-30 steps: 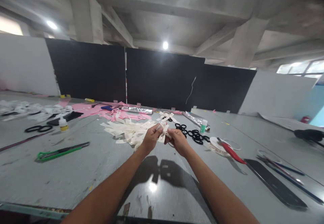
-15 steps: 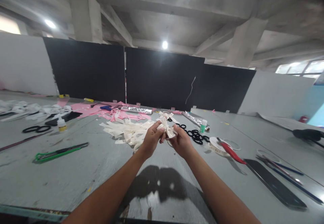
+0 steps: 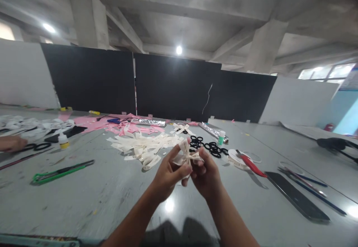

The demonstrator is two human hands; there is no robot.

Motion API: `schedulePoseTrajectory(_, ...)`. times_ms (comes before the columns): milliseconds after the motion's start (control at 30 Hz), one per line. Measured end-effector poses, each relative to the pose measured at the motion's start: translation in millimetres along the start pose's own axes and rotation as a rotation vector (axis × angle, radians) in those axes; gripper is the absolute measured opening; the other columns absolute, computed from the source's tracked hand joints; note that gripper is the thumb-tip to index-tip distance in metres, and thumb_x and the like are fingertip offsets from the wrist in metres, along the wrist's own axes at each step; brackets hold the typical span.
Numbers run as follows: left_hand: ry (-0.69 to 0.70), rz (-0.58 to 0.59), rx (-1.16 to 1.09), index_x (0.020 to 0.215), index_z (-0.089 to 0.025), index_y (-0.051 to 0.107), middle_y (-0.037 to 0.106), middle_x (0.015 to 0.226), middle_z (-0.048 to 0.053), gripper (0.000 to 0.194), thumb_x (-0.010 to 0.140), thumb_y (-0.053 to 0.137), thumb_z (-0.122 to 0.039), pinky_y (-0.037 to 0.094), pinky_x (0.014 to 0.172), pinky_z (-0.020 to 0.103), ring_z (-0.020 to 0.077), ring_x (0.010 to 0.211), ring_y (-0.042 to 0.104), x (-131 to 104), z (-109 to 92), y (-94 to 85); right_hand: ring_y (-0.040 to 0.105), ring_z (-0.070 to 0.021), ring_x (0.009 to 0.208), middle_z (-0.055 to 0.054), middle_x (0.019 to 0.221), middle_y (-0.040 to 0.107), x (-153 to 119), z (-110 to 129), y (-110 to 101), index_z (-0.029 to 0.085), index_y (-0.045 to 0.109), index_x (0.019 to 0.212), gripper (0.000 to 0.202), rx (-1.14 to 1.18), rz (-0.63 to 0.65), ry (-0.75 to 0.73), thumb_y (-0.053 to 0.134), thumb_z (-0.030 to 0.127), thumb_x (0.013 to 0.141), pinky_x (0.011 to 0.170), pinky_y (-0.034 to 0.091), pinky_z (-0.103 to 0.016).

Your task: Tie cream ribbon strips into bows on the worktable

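Observation:
A cream ribbon bow [image 3: 187,157] is held up between both hands above the grey table. My left hand [image 3: 167,172] pinches its left side, thumb at the front near the knot. My right hand [image 3: 206,170] grips the right loop with closed fingers. Behind the hands lies a pile of cream ribbon strips [image 3: 145,144], and to its right are black hair ties [image 3: 214,149]. Another cream bow [image 3: 183,128] rests farther back. Beside the hair ties stand a small green-and-white bottle [image 3: 220,138] and a ribbon roll [image 3: 237,158].
Green scissors [image 3: 63,172] and a yellow-labelled bottle [image 3: 63,141] lie left. Another person's hand [image 3: 12,143] is at the far left, by black-handled scissors [image 3: 41,146]. A red-handled tool [image 3: 253,165], a dark flat slab [image 3: 298,196] and tweezers-like tools [image 3: 313,189] occupy the right.
Both hands have come lower and nearer with the bow, which now shows its knot and loops spread out. Another person's hand has entered at the far left. The view has shifted slightly.

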State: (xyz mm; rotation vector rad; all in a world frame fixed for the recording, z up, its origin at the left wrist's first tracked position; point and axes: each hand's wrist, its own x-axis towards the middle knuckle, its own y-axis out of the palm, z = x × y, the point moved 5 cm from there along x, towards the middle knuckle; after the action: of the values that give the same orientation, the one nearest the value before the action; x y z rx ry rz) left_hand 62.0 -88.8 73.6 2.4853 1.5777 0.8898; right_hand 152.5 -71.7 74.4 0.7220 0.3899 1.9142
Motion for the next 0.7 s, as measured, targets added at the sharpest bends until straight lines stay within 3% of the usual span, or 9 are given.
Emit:
schedulePoseTrajectory(100, -0.051, -0.015, -0.024, 0.142, -0.027, 0.03, 0.062, 0.072, 0.002, 0.082, 0.071, 0.071, -0.032, 0.034, 0.041, 0.02, 0.009, 0.048, 0.048, -20, 14, 3.4, 0.03, -0.0088, 0.034, 0.008, 0.039, 0.024, -20, -14, 2, 0.021, 0.041, 0.051, 0.044, 0.109, -0.031, 0.055, 0.056, 0.052, 0.078, 0.034, 0.036, -0.024)
schedulePoseTrajectory(200, -0.066, -0.087, 0.03, 0.141, -0.027, 0.034, 0.059, 0.069, 0.002, 0.074, 0.075, 0.066, -0.036, 0.034, 0.039, 0.021, 0.0108, 0.05, 0.049, -33, 20, 0.1, 0.034, -0.0104, 0.036, 0.005, 0.041, 0.03, -34, -20, 1, 0.021, 0.042, 0.049, 0.044, 0.063, -0.031, 0.026, 0.054, 0.049, 0.08, 0.037, 0.036, -0.025)
schedulePoseTrajectory(333, -0.006, -0.215, 0.223, 0.124, -0.022, 0.058, 0.054, 0.063, 0.001, 0.046, 0.082, 0.056, -0.041, 0.039, 0.047, 0.022, 0.0105, 0.052, 0.046, -41, 12, -5.2, 0.041, -0.0126, 0.048, 0.0, 0.051, 0.043, -47, -13, 1, 0.019, 0.048, 0.051, 0.039, -0.117, -0.008, -0.105, 0.06, 0.044, 0.079, 0.049, 0.041, -0.028)
schedulePoseTrajectory(433, 0.03, -0.281, 0.348, 0.114, -0.021, 0.065, 0.051, 0.061, 0.0, 0.037, 0.081, 0.059, -0.036, 0.039, 0.05, 0.021, 0.0096, 0.054, 0.044, -45, 2, -4.7, 0.048, -0.0143, 0.058, -0.002, 0.064, 0.05, -55, -5, 5, 0.019, 0.054, 0.061, 0.028, -0.189, 0.039, -0.153, 0.068, 0.039, 0.074, 0.054, 0.042, -0.028)
schedulePoseTrajectory(533, 0.058, -0.313, 0.382, 0.116, -0.021, 0.064, 0.049, 0.058, -0.002, 0.04, 0.077, 0.063, -0.033, 0.037, 0.048, 0.019, 0.0085, 0.051, 0.041, -47, -8, 0.5, 0.051, -0.0135, 0.062, -0.002, 0.071, 0.052, -60, -3, 9, 0.018, 0.057, 0.064, 0.021, -0.239, 0.068, -0.156, 0.071, 0.031, 0.072, 0.054, 0.042, -0.026)
schedulePoseTrajectory(700, 0.042, -0.371, 0.317, 0.126, -0.017, 0.055, 0.05, 0.059, -0.002, 0.053, 0.077, 0.062, -0.035, 0.036, 0.044, 0.018, 0.0071, 0.049, 0.039, -50, -17, 12.2, 0.052, -0.0122, 0.058, 0.0, 0.065, 0.054, -59, -9, 15, 0.017, 0.056, 0.074, 0.019, -0.165, 0.132, -0.102, 0.072, 0.027, 0.07, 0.049, 0.041, -0.022)
